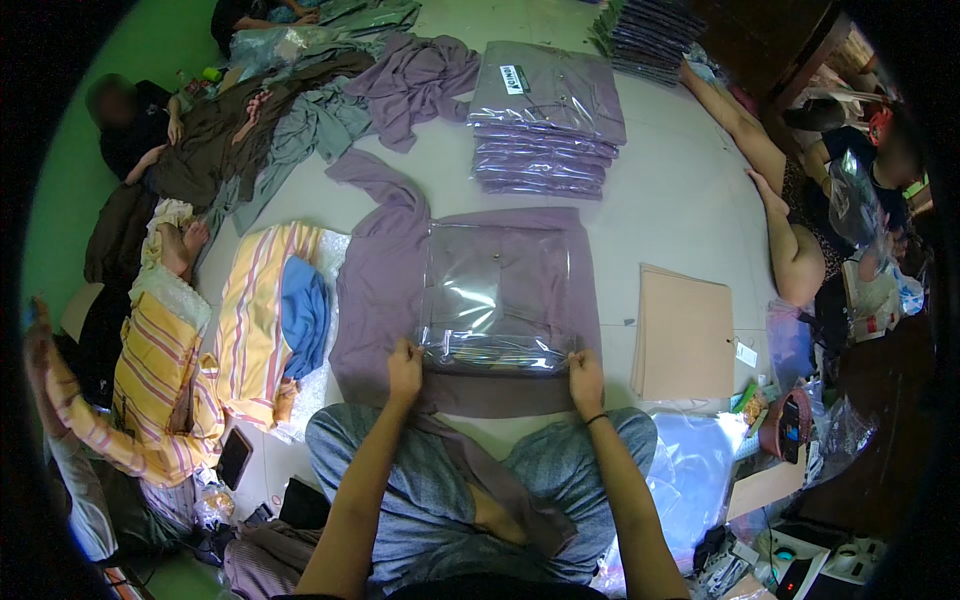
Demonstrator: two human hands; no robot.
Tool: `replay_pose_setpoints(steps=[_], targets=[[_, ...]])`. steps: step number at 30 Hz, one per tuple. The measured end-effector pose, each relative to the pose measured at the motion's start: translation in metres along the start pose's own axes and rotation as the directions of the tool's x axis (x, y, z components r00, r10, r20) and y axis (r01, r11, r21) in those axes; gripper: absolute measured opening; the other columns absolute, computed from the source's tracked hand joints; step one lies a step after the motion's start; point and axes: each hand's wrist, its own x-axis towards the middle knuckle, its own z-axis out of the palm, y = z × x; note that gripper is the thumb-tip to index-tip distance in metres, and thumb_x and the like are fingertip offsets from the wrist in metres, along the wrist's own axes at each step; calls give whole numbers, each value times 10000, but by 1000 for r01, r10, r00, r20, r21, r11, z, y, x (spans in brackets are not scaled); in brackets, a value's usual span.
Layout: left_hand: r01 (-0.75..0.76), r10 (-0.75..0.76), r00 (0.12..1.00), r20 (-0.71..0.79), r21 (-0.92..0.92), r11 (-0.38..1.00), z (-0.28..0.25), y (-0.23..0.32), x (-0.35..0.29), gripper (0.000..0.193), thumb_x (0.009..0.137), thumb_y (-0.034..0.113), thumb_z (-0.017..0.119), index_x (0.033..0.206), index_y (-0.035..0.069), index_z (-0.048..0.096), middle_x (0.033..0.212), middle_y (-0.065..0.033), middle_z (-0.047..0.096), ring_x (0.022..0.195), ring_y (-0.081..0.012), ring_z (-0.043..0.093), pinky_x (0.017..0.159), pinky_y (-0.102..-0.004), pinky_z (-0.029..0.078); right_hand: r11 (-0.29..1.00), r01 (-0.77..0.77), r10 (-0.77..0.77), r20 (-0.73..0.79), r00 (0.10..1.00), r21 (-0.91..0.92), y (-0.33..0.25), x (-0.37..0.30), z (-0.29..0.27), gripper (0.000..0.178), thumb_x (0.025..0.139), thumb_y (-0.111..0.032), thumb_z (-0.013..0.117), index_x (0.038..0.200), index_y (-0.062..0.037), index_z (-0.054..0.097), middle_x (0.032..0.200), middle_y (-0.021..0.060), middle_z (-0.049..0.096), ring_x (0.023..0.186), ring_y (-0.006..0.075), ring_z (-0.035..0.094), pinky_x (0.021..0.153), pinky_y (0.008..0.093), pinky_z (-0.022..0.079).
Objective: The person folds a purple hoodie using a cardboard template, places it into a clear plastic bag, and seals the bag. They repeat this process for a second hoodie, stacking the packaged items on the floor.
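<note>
On the floor in front of me a mauve garment (376,290) lies spread, one long part reaching to the far left. Over its middle is a clear plastic bag (497,297), glossy and roughly square; whether cloth is inside it I cannot tell. My left hand (405,370) is closed on the bag's near left corner. At the near right corner my right hand (586,383) grips it too. Between my hands the near edge is bunched into a shiny fold. A strip of mauve cloth (500,490) hangs across my lap.
Beyond the garment stands a stack of bagged mauve garments (545,120). Brown cardboard sheets (686,335) lie to the right, with loose clear bags (675,470) nearer me. Yellow striped cloth (262,320) is at left, near a phone (235,456). Other people sit on both sides.
</note>
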Motion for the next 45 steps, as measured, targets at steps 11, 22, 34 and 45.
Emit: replay_pose_setpoints(steps=[11, 22, 34, 45], targets=[[37, -43, 999, 30, 172, 984, 17, -3, 3, 160, 731, 103, 522, 780, -30, 448, 798, -241, 502, 786, -364, 501, 663, -432, 375, 973, -60, 53, -36, 998, -222, -15, 9, 9, 217, 765, -225, 512, 782, -10, 531, 737, 185, 592, 705, 364, 565, 662, 436, 431], [-419, 498, 866, -28, 503, 756, 15, 27, -21, 431, 720, 134, 513, 1106, -15, 389, 1174, -216, 347, 1113, -383, 308, 903, -465, 263, 749, 602, -538, 276, 796, -276, -68, -15, 36, 315, 712, -87, 500, 1018, -15, 479, 1083, 145, 466, 1014, 299, 433, 871, 402, 342], [-358, 262, 929, 260, 456, 815, 27, 6, -25, 699, 805, 389, 445, 1303, -3, 148, 1361, -173, 140, 1262, -297, 137, 986, -480, 135, 729, 547, -437, 336, 835, -412, -31, -9, 21, 886, 630, -439, 634, 1318, -124, 175, 1361, 95, 186, 1249, 262, 184, 1003, 446, 168], [-332, 180, 925, 334, 483, 810, 25, 10, -22, 923, 696, 532, 533, 1313, 7, 90, 1370, -164, 105, 1271, -277, 106, 989, -481, 123, 369, 528, -460, 343, 819, -765, -46, -18, 40, 832, 666, -308, 639, 1318, -114, 161, 1361, 84, 189, 1244, 246, 205, 989, 478, 167]])
